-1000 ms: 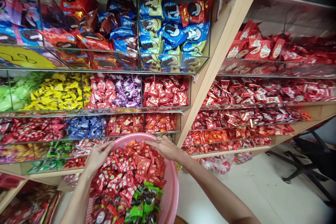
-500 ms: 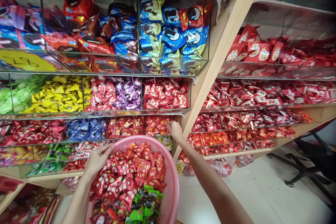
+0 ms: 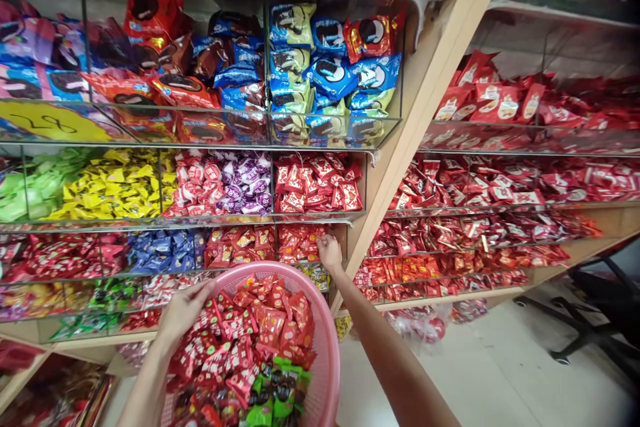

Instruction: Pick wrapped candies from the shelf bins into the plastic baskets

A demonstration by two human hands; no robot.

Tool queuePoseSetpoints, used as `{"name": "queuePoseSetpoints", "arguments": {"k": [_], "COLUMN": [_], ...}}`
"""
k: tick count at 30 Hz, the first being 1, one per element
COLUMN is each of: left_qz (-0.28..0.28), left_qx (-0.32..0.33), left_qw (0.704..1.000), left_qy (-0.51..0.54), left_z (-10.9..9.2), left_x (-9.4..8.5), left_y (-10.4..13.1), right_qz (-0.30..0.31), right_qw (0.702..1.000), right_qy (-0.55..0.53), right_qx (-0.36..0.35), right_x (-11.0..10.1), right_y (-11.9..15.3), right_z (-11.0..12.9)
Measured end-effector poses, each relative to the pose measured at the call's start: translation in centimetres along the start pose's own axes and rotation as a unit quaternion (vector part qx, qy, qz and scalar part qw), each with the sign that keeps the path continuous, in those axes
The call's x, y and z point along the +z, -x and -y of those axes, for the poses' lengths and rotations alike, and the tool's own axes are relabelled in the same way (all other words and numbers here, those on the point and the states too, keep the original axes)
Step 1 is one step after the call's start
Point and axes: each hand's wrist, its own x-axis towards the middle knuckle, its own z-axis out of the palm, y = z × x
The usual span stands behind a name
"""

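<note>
The basket (image 3: 327, 360) is pink, the red packets (image 3: 243, 363) white-marked, the green packets (image 3: 280, 390) dark-patched, the number card (image 3: 50, 125) yellow with black digits.

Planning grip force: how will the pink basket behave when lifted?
The pink basket is probably heavy, piled with wrapped sweets. Its perforated wall may flex. Lifted by one rim edge, it could tip and spill loose sweets.

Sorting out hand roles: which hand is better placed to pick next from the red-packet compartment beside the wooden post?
Right, I'd judge: the right hand is at those red packets, though whether it holds one is unclear. The left hand holds the pink basket by its rim, farther off.
</note>
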Motion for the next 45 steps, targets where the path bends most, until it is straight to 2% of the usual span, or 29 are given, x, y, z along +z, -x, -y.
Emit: {"name": "queuePoseSetpoints", "arguments": {"k": [6, 9, 12, 18, 21, 25, 27, 31, 35, 39, 45], "left_qz": [-0.001, -0.005, -0.006, -0.013, -0.012, -0.012, -0.012, -0.012, -0.011, -0.012, -0.006], "left_qx": [0.017, 0.035, 0.023, 0.061, 0.060, 0.057, 0.050, 0.038, 0.038, 0.044, 0.025], "left_qw": [1.000, 0.999, 0.999, 0.998, 0.998, 0.998, 0.999, 0.999, 0.999, 0.999, 0.999], "left_qy": [-0.011, -0.009, -0.023, 0.001, 0.009, 0.019, 0.019, 0.016, 0.012, 0.007, -0.021], "left_z": [0.0, 0.0, -0.3, -0.4, -0.3, -0.2, -0.1, 0.0, 0.4, 0.4, -1.0], "left_x": [0.4, 0.5, 0.4, 0.5, 0.7, 0.7, 0.7, 0.5, 0.4, 0.2, -0.2], "left_y": [-0.6, -0.8, -0.7, -0.7, -0.7, -0.4, -0.1, 0.2, 0.3, 0.5, 1.1], "right_qz": [-0.016, -0.018, -0.008, 0.055, 0.132, 0.267, 0.287, 0.261, 0.234, 0.197, 0.181], "right_qw": [0.990, 0.980, 0.970, 0.939, 0.931, 0.917, 0.921, 0.944, 0.957, 0.970, 0.957], "right_qy": [-0.139, -0.195, -0.239, -0.340, -0.338, -0.292, -0.251, -0.156, -0.076, 0.073, 0.211], "right_qx": [-0.035, -0.041, -0.036, -0.018, -0.039, -0.058, -0.082, -0.125, -0.153, -0.125, -0.076], "right_x": [-0.8, -1.5, -2.4, -4.4, -5.3, -6.1, -6.1, -5.5, -4.8, -4.5, -4.9], "right_y": [0.4, 1.7, 3.4, 6.5, 7.7, 8.6, 8.8, 9.0, 9.7, 10.8, 11.7], "right_z": [-0.9, -1.0, -0.6, 1.5, 2.7, 3.7, 3.8, 3.8, 5.0, 6.5, 7.9]}}
